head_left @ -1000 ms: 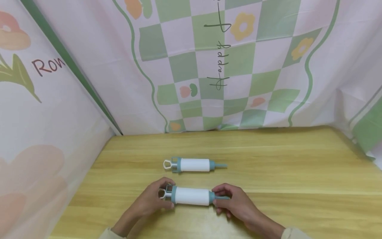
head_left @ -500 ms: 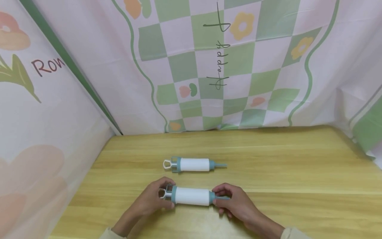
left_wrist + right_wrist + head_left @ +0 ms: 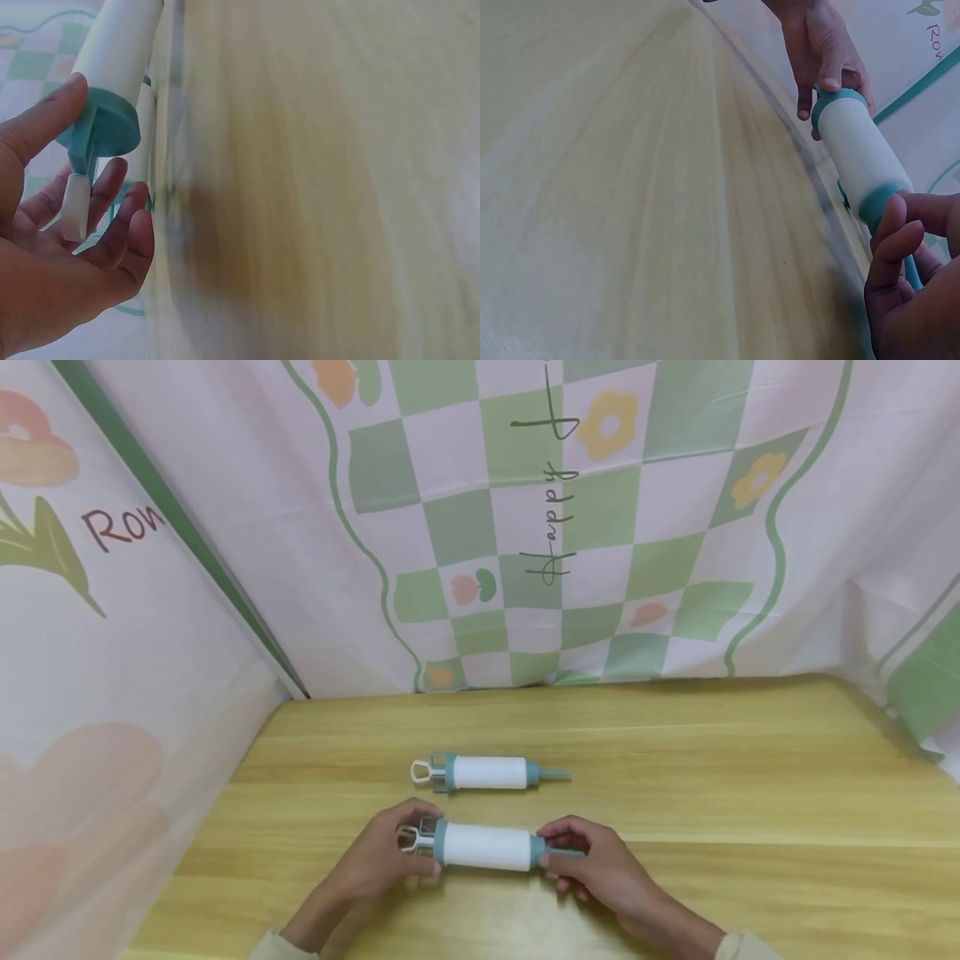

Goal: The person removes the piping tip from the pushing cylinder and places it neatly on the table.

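A large syringe (image 3: 487,847) with a white barrel, teal end caps and a thin teal nozzle is held level between both hands. My left hand (image 3: 378,852) grips its plunger end, thumb on the teal collar and fingers curled on the far side. In the left wrist view, the white plunger handle (image 3: 75,208) sits inside that hand. My right hand (image 3: 600,864) pinches the teal cap at the nozzle end between thumb and fingers; its fingers partly cover the nozzle (image 3: 912,271). A second, matching syringe (image 3: 490,773) lies on the table just beyond, parallel to the held one.
The wood-grain table (image 3: 720,777) spreads out around the hands. A checked, flower-printed cloth (image 3: 525,635) hangs along its back edge, and another printed cloth (image 3: 135,668) closes off the left side.
Both hands have raised the held syringe a little and shifted it slightly to the right. The far syringe has stayed where it was.
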Demonstrator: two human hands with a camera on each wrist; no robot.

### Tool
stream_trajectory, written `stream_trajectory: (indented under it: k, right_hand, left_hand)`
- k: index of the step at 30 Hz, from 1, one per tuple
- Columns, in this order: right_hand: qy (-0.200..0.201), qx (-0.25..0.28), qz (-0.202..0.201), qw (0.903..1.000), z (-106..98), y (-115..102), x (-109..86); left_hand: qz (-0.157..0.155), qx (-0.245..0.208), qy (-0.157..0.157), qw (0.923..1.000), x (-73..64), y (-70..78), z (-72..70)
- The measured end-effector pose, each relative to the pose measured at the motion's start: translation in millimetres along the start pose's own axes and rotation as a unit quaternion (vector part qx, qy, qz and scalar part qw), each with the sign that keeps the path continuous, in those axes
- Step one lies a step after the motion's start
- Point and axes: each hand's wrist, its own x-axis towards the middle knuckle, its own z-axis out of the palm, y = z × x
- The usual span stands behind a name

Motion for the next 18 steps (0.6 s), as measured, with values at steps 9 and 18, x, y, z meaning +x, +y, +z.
stream_trajectory:
  k: [9, 18]
  right_hand:
    - [0.004, -0.013, -0.013, 0.9998, -8.1, -6.6, -3.3]
    - [0.026, -0.01, -0.029, 0.9992, -14.1, -11.3, -5.6]
  left_hand:
    - [0.007, -0.022, 0.017, 0.9996, 4.2, 5.8, 6.2]
    - [0.014, -0.027, 0.025, 0.9992, 9.5, 8.3, 12.1]
